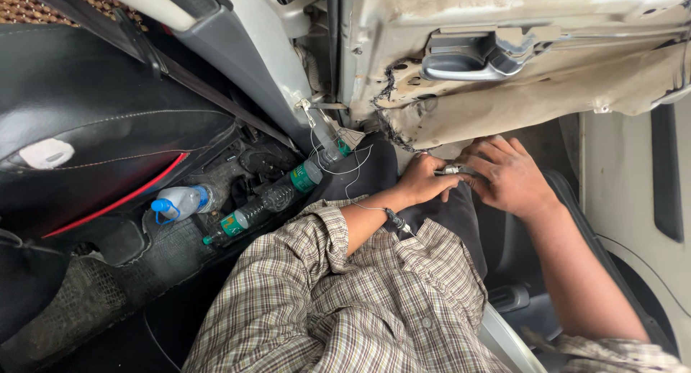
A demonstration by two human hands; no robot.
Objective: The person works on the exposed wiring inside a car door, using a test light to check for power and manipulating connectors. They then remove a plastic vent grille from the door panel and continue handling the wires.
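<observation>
1. A small silver metal connector point(452, 170) is pinched in the left hand point(421, 180), fingers curled shut around it.
2. The same connector is touched by the right hand point(507, 177), fingers loosely bent over its end.
3. Just above, a torn beige door panel point(533, 99) is seen.
4. Further left, clear plastic bottles point(266, 200) are left on the floor.

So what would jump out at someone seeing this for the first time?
Probably the two hands meeting mid-frame: the left hand and right hand pinch a small metal piece under a stripped car door with torn lining. To the left, plastic bottles lie on the floor beside a black seat.
</observation>
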